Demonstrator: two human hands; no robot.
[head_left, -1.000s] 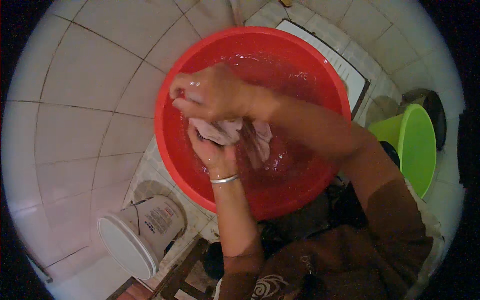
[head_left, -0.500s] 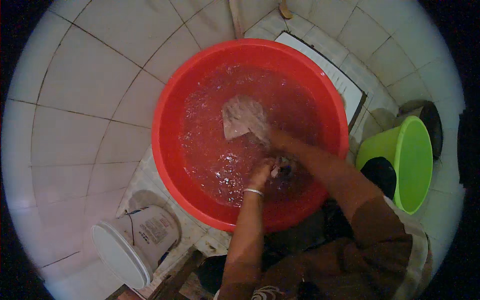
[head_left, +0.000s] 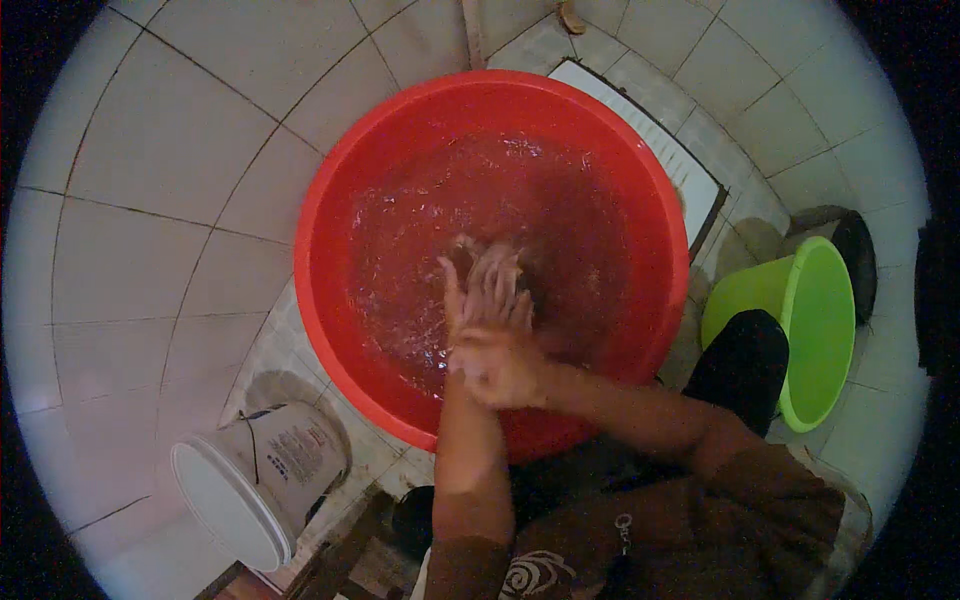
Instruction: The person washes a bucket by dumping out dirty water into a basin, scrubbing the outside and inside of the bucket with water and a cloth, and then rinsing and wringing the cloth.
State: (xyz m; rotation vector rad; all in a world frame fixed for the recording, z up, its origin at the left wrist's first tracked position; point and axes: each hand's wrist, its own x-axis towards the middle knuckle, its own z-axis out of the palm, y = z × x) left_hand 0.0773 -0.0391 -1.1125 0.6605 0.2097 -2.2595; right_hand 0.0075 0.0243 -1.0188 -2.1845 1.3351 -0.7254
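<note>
A large red basin (head_left: 315, 300) holds cloudy water with bubbles on top. Over its middle, my left hand (head_left: 490, 290) is open, its wet fingers spread and somewhat blurred. My right hand (head_left: 495, 368) comes across from the right and is closed round my left wrist. The bracelet seen there earlier is hidden. Just beyond the left fingers, a dark patch shows in the water, too unclear to name. I cannot make out the pale cloth at this moment.
A white lidded bucket (head_left: 290, 465) lies tilted on the tiled floor at the left. To the right are a lime-green tub (head_left: 830, 340) and a dark rounded object (head_left: 860, 265). A white ridged panel (head_left: 660, 150) lies behind the basin, beside tiled walls.
Both hands have come up out of the water. The right hand has let go of the pale cloth and moved nearer onto my left wrist; the left hand has opened and moved farther forward.
</note>
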